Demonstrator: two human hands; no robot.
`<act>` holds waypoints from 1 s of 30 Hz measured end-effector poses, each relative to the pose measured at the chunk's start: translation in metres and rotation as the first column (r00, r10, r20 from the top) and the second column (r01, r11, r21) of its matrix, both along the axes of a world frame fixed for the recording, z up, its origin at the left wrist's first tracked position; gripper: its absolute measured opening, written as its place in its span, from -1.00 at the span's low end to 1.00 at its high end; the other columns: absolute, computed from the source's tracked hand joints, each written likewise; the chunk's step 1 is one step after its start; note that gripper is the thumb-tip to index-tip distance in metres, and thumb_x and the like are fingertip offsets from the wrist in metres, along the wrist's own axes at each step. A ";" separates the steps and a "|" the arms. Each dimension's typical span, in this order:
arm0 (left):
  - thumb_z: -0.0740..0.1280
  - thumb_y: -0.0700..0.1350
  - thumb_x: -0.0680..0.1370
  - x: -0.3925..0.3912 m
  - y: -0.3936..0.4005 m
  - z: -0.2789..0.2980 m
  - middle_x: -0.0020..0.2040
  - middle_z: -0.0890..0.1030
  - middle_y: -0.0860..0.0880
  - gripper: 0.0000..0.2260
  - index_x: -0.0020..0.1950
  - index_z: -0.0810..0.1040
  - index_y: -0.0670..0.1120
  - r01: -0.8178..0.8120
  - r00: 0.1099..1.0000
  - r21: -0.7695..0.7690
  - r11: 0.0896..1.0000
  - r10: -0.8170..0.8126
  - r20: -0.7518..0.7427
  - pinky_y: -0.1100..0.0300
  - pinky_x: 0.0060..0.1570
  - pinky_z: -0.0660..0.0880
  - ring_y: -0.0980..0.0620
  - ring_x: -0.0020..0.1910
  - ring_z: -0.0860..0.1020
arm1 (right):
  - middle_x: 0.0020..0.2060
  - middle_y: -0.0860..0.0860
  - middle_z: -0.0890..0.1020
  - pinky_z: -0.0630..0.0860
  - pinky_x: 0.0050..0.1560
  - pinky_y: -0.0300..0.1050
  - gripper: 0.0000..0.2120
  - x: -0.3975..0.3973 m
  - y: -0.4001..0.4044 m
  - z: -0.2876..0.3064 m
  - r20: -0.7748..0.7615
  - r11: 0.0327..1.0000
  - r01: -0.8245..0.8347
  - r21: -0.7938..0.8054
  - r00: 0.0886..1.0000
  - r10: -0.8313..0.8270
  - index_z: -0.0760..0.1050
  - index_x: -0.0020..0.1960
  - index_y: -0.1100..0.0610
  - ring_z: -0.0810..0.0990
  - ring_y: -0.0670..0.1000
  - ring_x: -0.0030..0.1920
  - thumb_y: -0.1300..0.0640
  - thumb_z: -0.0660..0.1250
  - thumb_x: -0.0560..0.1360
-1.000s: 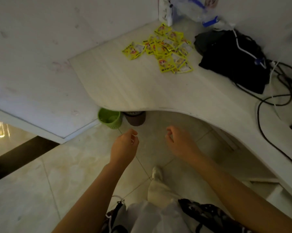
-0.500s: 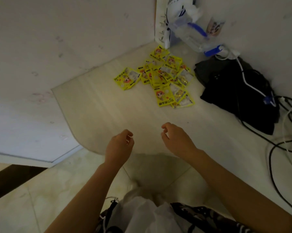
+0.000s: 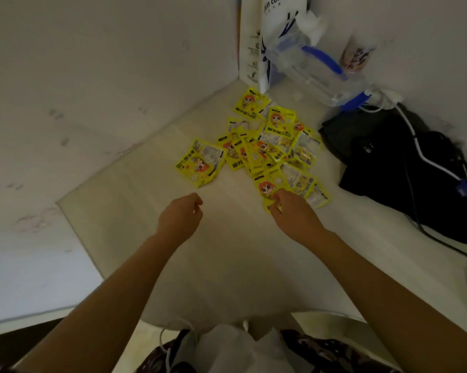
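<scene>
1. The right hand (image 3: 294,214) has its fingertips down on the near edge of the nearest packet (image 3: 268,185). The fingers are curled, but I cannot tell whether they pinch it or only touch it.
2. The left hand (image 3: 181,216) hovers over bare desk, fingers loosely curled, holding nothing.
3. The white desk (image 3: 146,238) fills a corner between two white walls.
4. A black bag (image 3: 402,179) lies right of the packets.
5. A clear plastic container (image 3: 307,74) sits in the corner.
6. The packet pile (image 3: 267,141), yellow and overlapping, lies mid-desk, with the nearest packet at its front.
</scene>
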State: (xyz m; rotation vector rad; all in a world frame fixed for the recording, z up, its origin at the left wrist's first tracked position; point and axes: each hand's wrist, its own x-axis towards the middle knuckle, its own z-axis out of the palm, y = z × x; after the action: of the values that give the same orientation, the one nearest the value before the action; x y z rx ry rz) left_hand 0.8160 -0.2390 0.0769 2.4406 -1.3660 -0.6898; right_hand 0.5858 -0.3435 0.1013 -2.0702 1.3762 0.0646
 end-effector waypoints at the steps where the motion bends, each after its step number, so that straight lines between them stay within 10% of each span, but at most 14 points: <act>1: 0.25 -0.14 0.54 0.009 -0.012 -0.002 0.03 0.64 -0.09 -0.80 0.13 0.56 -0.06 0.020 1.000 0.000 1.000 -0.020 0.011 0.04 0.03 0.51 -0.13 0.04 0.58 | 0.18 0.19 0.52 0.48 0.13 0.14 -0.65 0.003 -0.009 -0.003 -0.007 1.000 0.012 0.010 1.000 -0.012 0.37 0.30 0.23 0.49 0.21 0.20 0.08 0.19 0.58; 17: 0.23 -0.22 0.56 0.062 -0.124 -0.043 0.55 0.17 -0.10 -0.42 0.55 0.12 -0.08 0.473 0.722 0.339 0.813 -0.578 0.380 0.00 0.43 0.16 -0.14 0.55 0.08 | 0.31 0.22 0.28 0.42 0.21 0.15 -0.10 0.029 -0.076 -0.050 -0.355 0.981 0.156 -0.119 0.916 -0.189 0.16 0.40 0.21 0.28 0.30 0.30 -0.37 0.33 0.33; 23: 0.52 -0.29 0.31 0.073 -0.124 -0.050 0.17 0.59 -0.17 -0.51 0.22 0.55 -0.13 0.483 0.702 0.250 0.839 -0.542 0.461 -0.08 0.13 0.50 -0.27 0.23 0.52 | 0.31 0.20 0.28 0.42 0.15 0.09 -0.08 0.031 -0.079 -0.060 -0.408 0.978 0.080 -0.191 0.900 -0.153 0.15 0.42 0.18 0.33 0.25 0.24 -0.35 0.37 0.31; 30: 0.44 -0.16 0.43 0.066 -0.115 -0.042 -0.04 0.58 -0.20 -0.82 -0.01 0.58 -0.17 0.345 0.781 0.175 0.922 -0.386 0.491 -0.13 0.12 0.45 -0.26 -0.02 0.55 | 0.34 0.22 0.27 0.47 0.13 0.11 -0.24 0.027 -0.088 -0.059 -0.363 0.985 0.101 -0.137 0.920 -0.145 0.20 0.39 0.14 0.33 0.30 0.25 -0.14 0.46 0.36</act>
State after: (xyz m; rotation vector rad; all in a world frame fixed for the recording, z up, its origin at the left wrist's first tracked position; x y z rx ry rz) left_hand 0.8819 -0.3539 0.0346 2.5503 -2.0949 -0.1385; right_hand 0.6126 -0.4318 0.0418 -2.1355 1.7731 0.3485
